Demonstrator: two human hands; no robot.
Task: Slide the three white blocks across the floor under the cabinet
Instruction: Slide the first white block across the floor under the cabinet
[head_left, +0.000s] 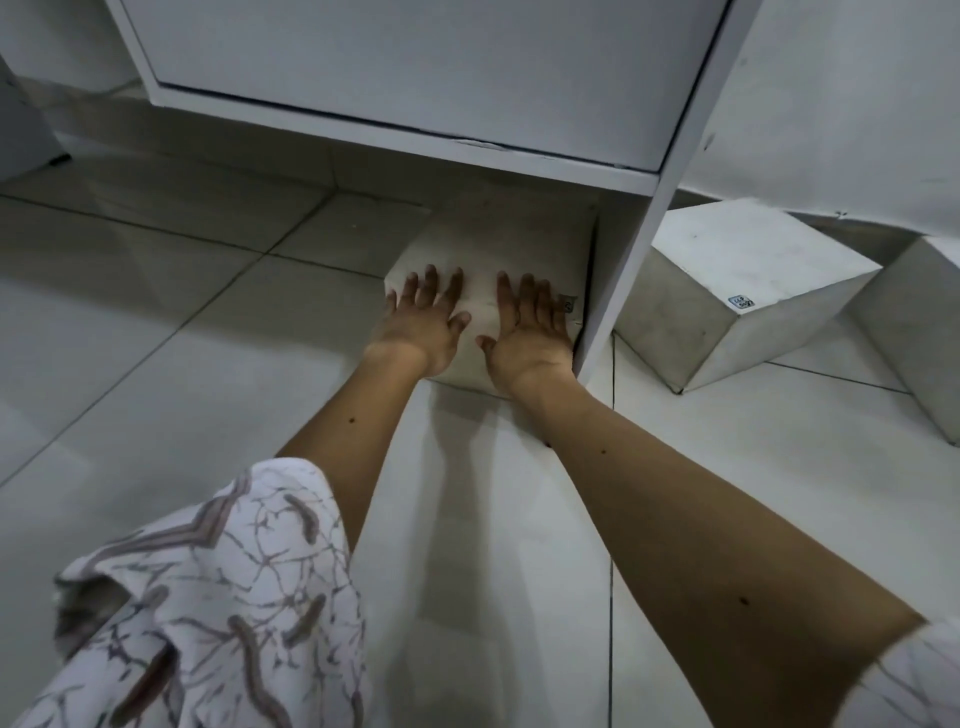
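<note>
A white block (498, 244) lies on the tiled floor, its far part under the white cabinet (405, 67). My left hand (423, 325) and my right hand (527, 332) press flat on its near top edge, fingers straight and spread. A second white block (748, 260) with a small sticker stands to the right of the cabinet's side panel (628, 249). A third white block (919, 322) sits at the right edge of the view, partly cut off.
The cabinet's side panel stands right beside my right hand. Pale floor tiles (156, 322) spread to the left and toward me. A white wall (841, 104) rises behind the two blocks on the right. My patterned sleeve (208, 613) hangs low at the bottom left.
</note>
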